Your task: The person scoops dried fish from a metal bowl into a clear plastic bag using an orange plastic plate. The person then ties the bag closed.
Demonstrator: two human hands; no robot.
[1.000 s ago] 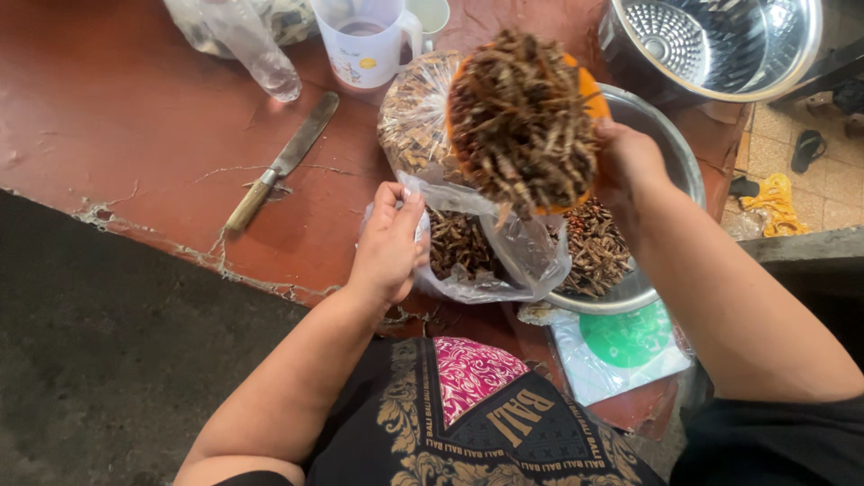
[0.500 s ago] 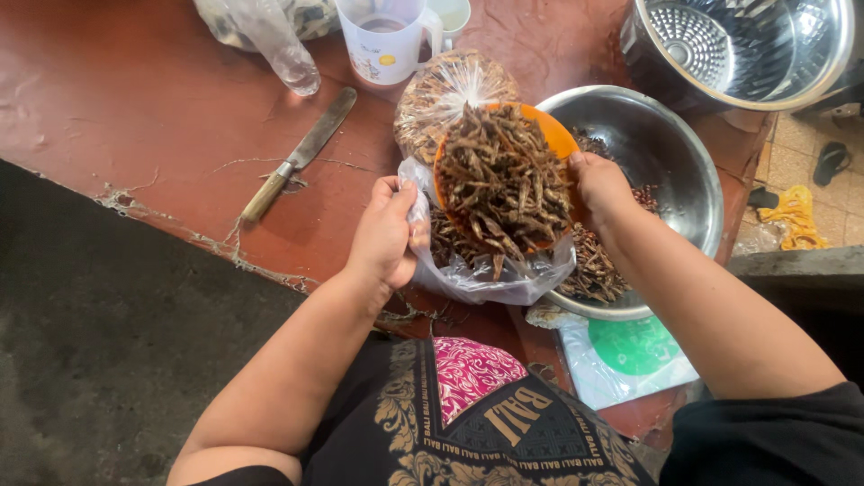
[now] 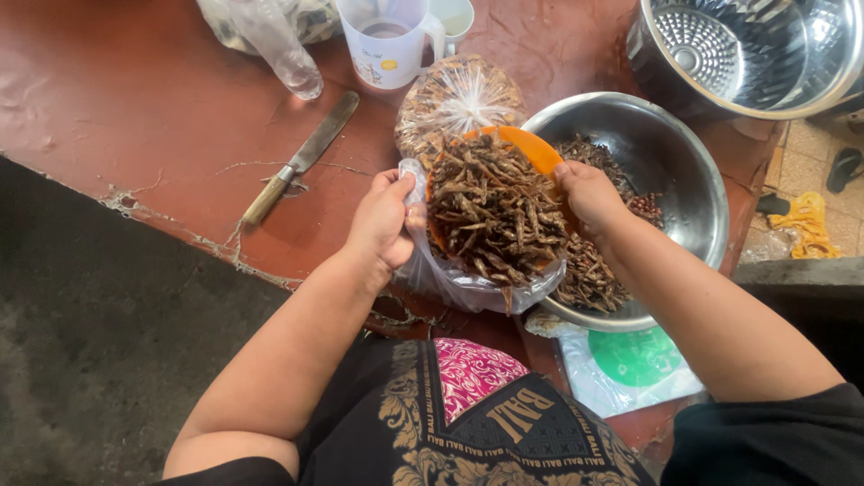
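Note:
My right hand (image 3: 589, 193) grips an orange plastic scoop (image 3: 522, 144) heaped with small dried fish (image 3: 490, 211), tipped over the mouth of a clear plastic bag (image 3: 450, 283). My left hand (image 3: 382, 220) pinches the bag's left rim and keeps it spread apart. Some fish lie inside the bag. Just right of the bag stands a large steel bowl (image 3: 675, 162) with more dried fish in it, partly hidden by my right arm.
A tied clear bag of dried fish (image 3: 454, 94) lies behind the scoop. A knife (image 3: 301, 157) rests on the red-brown table (image 3: 135, 117). A white jug (image 3: 387, 40), a steel colander pot (image 3: 756, 49) and a green-and-white packet (image 3: 630, 360) are nearby.
The scoop of fish has come down from a raised position and now tips lower into the bag's mouth. My left hand stays on the bag rim.

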